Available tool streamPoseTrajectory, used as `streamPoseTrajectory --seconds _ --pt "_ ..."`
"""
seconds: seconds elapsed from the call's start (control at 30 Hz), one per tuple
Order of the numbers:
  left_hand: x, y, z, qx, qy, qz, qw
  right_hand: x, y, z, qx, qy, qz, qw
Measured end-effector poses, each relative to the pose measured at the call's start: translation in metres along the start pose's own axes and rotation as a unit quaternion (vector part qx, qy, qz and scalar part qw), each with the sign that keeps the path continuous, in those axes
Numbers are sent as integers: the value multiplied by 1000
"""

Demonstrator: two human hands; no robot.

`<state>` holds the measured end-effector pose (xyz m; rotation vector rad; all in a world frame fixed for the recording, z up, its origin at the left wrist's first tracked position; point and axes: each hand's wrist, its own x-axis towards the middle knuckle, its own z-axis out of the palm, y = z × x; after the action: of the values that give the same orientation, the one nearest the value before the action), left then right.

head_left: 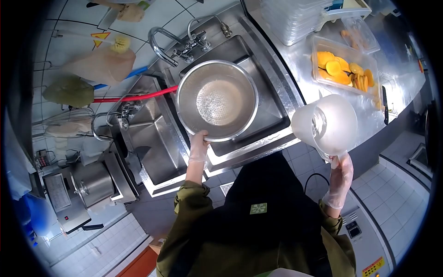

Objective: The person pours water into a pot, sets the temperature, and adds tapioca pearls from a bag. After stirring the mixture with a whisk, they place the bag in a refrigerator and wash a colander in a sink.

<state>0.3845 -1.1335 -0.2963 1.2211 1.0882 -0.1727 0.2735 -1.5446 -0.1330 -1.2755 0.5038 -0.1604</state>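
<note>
Near the centre of the frame, a round stainless-steel mixing bowl sits over the right sink basin; whether it rests on the basin's edge or hangs from the hand alone, I cannot tell. The left hand, in a clear glove, grips the bowl's rim at its lower edge in the frame (any fingers tucked underneath are hidden). Pale, glinting contents show at the bottom of the bowl, too unclear to name.

Right of centre, the right hand, also in a clear glove, has its fingers closed on a translucent plastic jug, held tilted by the edge of the steel counter. Whether they wrap a handle cannot be made out.

At the upper right, a clear plastic tub holds orange-yellow slices, with a black-handled knife just beside it. A stack of clear containers stands at the top of the frame, right of centre. At the upper left, a curved chrome faucet arches near the bowl, and a red rod runs up to the bowl's left side.
</note>
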Motion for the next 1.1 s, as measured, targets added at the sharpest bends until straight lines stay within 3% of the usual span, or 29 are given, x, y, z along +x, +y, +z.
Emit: streamPoseTrajectory --seconds 0.3,0.6,0.8,1.1 --pt "-20 12 -27 5 13 17 1000 1 -3 9 -19 -5 46 999" --pt "-3 7 -71 -34 -36 -75 996 1 8 10 -23 -25 60 998" --pt "-18 8 -56 -137 -33 -114 983 -1 6 18 -36 -25 71 997" --pt "-28 18 -58 -68 -5 -71 995 -7 0 30 -54 -4 88 995"
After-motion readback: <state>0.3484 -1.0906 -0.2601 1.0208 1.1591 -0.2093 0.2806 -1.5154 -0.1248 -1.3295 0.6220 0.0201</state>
